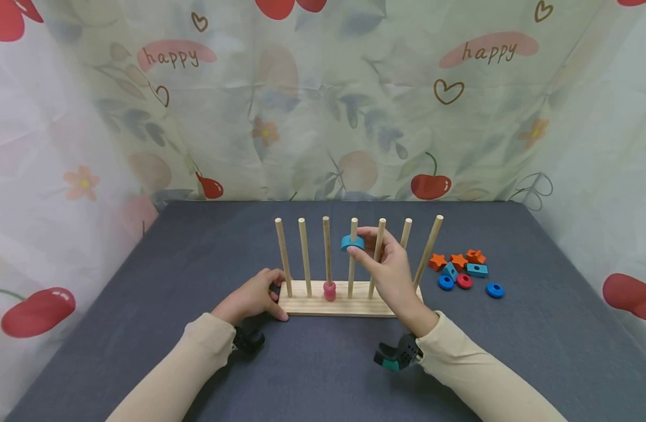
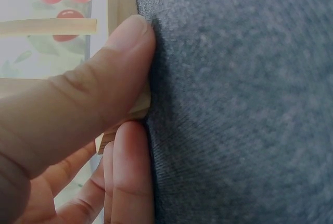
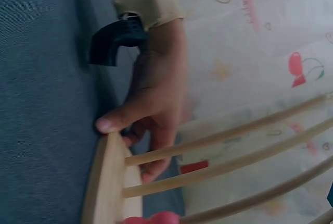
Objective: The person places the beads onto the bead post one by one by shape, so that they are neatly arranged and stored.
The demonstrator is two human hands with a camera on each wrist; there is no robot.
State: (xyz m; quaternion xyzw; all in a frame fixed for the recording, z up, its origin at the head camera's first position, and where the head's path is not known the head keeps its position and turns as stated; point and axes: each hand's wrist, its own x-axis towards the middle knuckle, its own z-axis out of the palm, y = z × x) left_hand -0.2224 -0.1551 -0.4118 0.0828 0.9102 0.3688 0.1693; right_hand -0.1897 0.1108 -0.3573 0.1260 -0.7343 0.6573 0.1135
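Note:
A wooden peg stand (image 1: 302,306) with a row of several upright pegs sits on the dark tabletop. My left hand (image 1: 257,296) grips its left end, thumb at the front corner and fingers round the end face, as the left wrist view shows closely. Near the top of the fourth peg from the left, my right hand (image 1: 388,266) pinches a light blue block (image 1: 346,242) between thumb and fingers. That peg's tip sticks up through the block. Low on the third peg are stacked pink beads (image 1: 329,291), also visible in the left wrist view.
Loose pieces lie right of the stand: orange stars (image 1: 458,261), light blue blocks (image 1: 477,270), blue rings (image 1: 495,290) and a red ring (image 1: 464,281). A printed curtain (image 1: 323,117) borders the table at the back and sides. The rightmost peg (image 1: 430,246) leans outward in the head view.

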